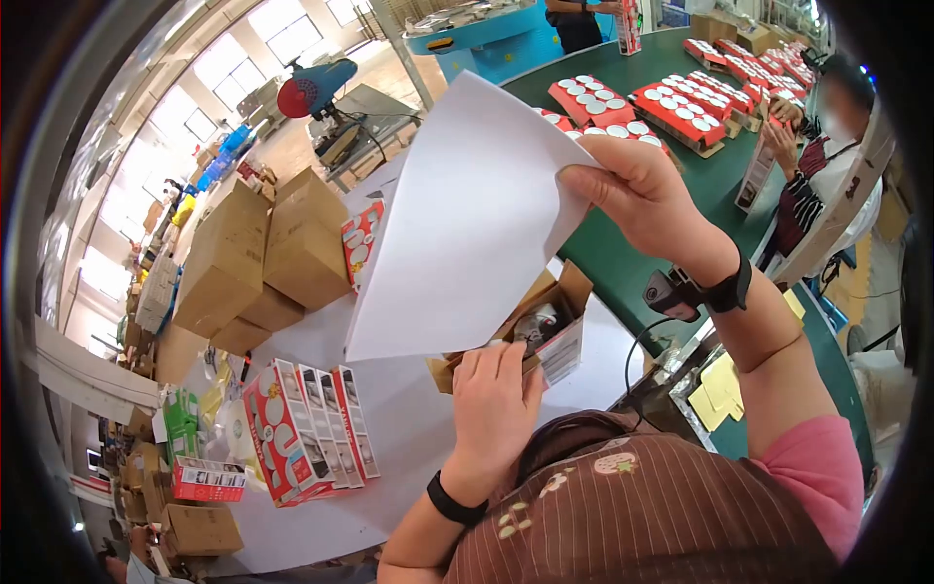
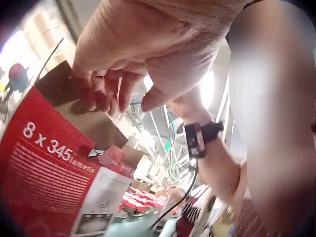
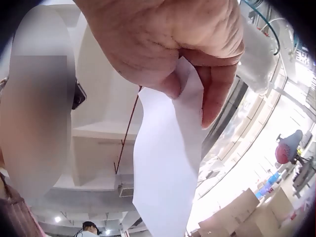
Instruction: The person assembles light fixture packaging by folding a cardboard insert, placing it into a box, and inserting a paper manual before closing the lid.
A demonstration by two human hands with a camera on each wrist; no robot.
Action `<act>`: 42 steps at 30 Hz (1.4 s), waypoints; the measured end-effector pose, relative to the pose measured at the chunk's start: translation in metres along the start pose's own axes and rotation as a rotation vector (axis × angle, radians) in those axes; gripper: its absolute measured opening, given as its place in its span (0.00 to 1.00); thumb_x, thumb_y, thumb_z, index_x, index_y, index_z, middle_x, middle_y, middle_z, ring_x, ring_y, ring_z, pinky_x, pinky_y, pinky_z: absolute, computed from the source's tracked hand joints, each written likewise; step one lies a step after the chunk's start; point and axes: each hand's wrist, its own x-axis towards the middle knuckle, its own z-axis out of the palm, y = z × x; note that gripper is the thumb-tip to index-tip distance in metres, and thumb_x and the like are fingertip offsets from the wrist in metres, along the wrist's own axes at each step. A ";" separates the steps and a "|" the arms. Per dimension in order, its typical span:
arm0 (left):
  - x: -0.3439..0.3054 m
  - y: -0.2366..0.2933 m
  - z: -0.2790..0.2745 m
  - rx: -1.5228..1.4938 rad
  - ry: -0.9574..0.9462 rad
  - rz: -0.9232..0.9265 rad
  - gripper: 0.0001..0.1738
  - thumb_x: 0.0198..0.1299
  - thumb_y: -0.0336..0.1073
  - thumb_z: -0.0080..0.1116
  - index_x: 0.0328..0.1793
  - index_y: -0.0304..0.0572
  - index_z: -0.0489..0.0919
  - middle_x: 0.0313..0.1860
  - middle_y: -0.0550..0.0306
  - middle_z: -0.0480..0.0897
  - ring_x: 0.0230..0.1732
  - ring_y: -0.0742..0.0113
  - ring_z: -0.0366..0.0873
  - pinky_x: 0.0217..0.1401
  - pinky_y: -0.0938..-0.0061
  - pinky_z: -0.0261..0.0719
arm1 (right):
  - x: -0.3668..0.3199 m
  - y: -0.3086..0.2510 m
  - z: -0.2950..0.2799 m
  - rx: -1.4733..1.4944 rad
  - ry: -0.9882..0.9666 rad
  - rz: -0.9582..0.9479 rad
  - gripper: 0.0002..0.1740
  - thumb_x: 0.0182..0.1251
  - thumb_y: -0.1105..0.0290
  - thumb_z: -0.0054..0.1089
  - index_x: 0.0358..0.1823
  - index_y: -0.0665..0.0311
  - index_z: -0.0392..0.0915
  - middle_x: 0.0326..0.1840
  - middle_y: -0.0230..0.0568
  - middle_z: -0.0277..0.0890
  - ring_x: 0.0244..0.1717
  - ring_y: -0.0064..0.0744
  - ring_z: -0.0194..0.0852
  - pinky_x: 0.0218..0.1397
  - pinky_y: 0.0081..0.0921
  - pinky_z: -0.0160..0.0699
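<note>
My right hand (image 1: 647, 200) is raised and pinches one corner of a large white sheet of paper (image 1: 477, 214) between thumb and fingers. In the right wrist view the paper (image 3: 168, 148) hangs bent from that grip. Below it stands a red and white carton (image 1: 559, 352) with its brown flaps up and something dark and light inside, partly covered by the sheet. My left hand (image 1: 491, 409) is at the carton's near edge. In the left wrist view, its loosely bent fingers (image 2: 101, 96) overlap a brown flap (image 2: 66, 89), with the thumb held apart.
Red and white printed boxes (image 1: 306, 433) stand in a row on the white table (image 1: 409, 467). Big brown cartons (image 1: 268, 258) are stacked behind. On the green table (image 1: 700, 190) lie several red packs of white discs (image 1: 681, 112); another person (image 1: 827, 161) works there.
</note>
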 end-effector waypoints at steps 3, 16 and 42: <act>-0.009 -0.006 0.013 0.124 -0.253 -0.094 0.20 0.54 0.38 0.64 0.52 0.36 0.79 0.43 0.47 0.82 0.48 0.48 0.77 0.52 0.58 0.74 | -0.007 0.009 -0.010 -0.097 -0.047 0.020 0.08 0.69 0.74 0.56 0.46 0.70 0.78 0.29 0.41 0.77 0.30 0.24 0.73 0.39 0.23 0.75; -0.024 -0.025 0.024 0.053 0.081 0.078 0.16 0.47 0.28 0.67 0.45 0.36 0.82 0.36 0.52 0.76 0.38 0.52 0.73 0.45 0.62 0.72 | -0.011 0.026 -0.019 -0.383 -0.319 -0.184 0.08 0.66 0.74 0.57 0.44 0.65 0.79 0.34 0.48 0.80 0.34 0.49 0.80 0.36 0.34 0.79; -0.033 -0.025 -0.005 0.198 0.255 -0.182 0.31 0.46 0.24 0.67 0.60 0.30 0.72 0.41 0.50 0.81 0.52 0.50 0.72 0.58 0.58 0.68 | -0.017 0.024 0.032 -0.723 -0.998 -0.263 0.03 0.58 0.71 0.56 0.33 0.61 0.74 0.25 0.38 0.76 0.27 0.44 0.80 0.29 0.36 0.77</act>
